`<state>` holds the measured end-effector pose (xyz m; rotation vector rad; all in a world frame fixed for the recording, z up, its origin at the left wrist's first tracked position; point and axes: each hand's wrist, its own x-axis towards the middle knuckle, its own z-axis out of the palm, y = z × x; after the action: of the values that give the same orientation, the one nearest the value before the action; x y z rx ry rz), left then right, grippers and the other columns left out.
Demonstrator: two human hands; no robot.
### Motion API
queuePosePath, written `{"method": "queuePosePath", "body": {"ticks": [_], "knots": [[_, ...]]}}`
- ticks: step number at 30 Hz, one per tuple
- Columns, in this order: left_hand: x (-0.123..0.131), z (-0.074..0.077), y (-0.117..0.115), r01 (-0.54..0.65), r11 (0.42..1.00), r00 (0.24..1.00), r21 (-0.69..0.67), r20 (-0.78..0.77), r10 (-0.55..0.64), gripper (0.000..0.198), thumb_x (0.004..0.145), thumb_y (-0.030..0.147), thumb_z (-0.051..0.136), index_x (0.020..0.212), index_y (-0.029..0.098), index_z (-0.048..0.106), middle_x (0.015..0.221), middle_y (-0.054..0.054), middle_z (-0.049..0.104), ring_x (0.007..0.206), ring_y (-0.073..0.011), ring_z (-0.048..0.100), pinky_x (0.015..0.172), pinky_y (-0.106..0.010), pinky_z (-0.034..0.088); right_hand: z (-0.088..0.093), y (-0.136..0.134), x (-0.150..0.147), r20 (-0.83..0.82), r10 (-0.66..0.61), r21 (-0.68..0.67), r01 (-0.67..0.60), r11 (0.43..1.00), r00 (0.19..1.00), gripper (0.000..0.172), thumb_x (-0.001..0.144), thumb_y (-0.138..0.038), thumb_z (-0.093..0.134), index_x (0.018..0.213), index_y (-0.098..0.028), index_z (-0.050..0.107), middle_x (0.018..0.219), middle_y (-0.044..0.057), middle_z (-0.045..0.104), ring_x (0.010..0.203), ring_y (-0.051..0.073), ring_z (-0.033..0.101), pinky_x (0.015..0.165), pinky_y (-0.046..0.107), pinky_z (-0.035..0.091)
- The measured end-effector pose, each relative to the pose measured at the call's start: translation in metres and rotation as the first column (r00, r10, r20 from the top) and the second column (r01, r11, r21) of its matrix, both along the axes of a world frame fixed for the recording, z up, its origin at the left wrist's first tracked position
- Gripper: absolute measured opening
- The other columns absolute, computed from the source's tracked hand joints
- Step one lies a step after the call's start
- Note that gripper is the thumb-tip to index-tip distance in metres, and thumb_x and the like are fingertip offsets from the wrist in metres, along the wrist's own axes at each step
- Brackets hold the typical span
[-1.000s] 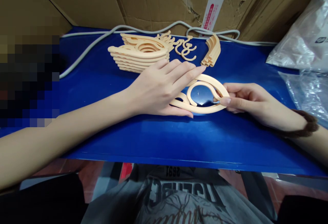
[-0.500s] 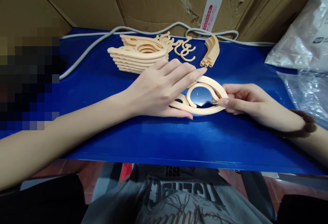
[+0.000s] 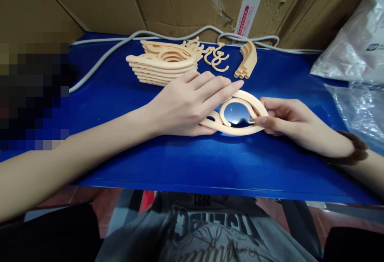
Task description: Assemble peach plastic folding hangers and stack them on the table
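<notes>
A peach plastic hanger piece with a curved loop lies on the blue table. My left hand lies over its left part, fingers stretched along its top and thumb tucked under its near edge. My right hand pinches the piece's right end between thumb and fingers. The left part of the piece is hidden under my left palm.
A stack of the same peach pieces sits behind my left hand. Small hooks and a bundle of curved bars lie further right. A grey cable runs along the back. Cardboard boxes stand behind; plastic bags at right.
The piece has lifted slightly at its near edge, and my left thumb has curled in under it. My right hand has stayed on the right end.
</notes>
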<state>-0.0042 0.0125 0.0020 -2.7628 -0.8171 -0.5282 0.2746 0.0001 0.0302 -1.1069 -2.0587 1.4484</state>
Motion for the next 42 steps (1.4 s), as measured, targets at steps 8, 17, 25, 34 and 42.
{"method": "queuePosePath", "body": {"ticks": [8,17,25,34,42], "knots": [[0.0,0.001,0.0,0.017,0.999,1.0,0.042,-0.02,-0.016,0.078,0.103,0.06,0.043,0.164,0.013,0.033,0.151,-0.02,0.055,0.132,-0.0411,0.059,0.109,-0.058,0.046,0.0,-0.002,-0.002,-0.015,0.006,-0.015,-0.007,1.0,1.0,0.028,0.096,-0.044,0.067,0.088,-0.018,0.06,0.063,-0.007,0.04,0.052,0.006,0.029,0.045,0.023,0.022],[-0.002,0.007,0.0,0.034,0.999,0.999,-0.024,-0.004,-0.034,0.084,0.1,0.07,0.048,0.164,0.018,0.032,0.155,-0.019,0.053,0.138,-0.0413,0.056,0.114,-0.06,0.044,0.0,-0.001,-0.002,-0.02,0.004,0.016,-0.003,1.0,1.0,0.032,0.096,-0.044,0.067,0.081,-0.019,0.057,0.063,-0.006,0.04,0.053,0.006,0.03,0.044,0.022,0.022],[-0.003,0.022,-0.005,0.019,0.999,1.0,-0.03,0.008,-0.018,0.072,0.097,0.058,0.053,0.155,0.016,0.046,0.149,-0.015,0.058,0.134,-0.0375,0.059,0.111,-0.053,0.05,0.001,0.0,-0.004,-0.047,-0.026,0.061,0.028,0.998,0.999,0.036,0.097,-0.052,0.067,0.087,-0.018,0.06,0.066,-0.005,0.043,0.054,0.007,0.035,0.046,0.023,0.027],[-0.051,0.07,0.017,-0.119,0.989,0.976,-0.083,0.174,0.132,0.104,0.086,0.087,0.054,0.153,0.008,0.051,0.138,-0.017,0.056,0.125,-0.0344,0.059,0.108,-0.051,0.051,0.015,0.019,-0.014,-0.02,-0.059,0.206,0.062,0.977,0.998,0.047,0.106,-0.06,0.042,0.109,-0.018,0.064,0.061,-0.003,0.051,0.051,0.011,0.043,0.048,0.027,0.032],[-0.106,0.076,0.056,-0.354,0.854,0.848,-0.382,0.254,0.465,0.125,0.053,0.095,0.072,0.149,0.016,0.059,0.143,-0.009,0.065,0.126,-0.0382,0.06,0.115,-0.066,0.041,-0.012,0.034,-0.022,0.477,0.022,0.756,-0.423,0.5,0.879,0.036,0.105,-0.041,0.05,0.119,-0.014,0.069,0.126,0.017,0.069,0.114,0.031,0.064,0.099,0.048,0.049]]}}
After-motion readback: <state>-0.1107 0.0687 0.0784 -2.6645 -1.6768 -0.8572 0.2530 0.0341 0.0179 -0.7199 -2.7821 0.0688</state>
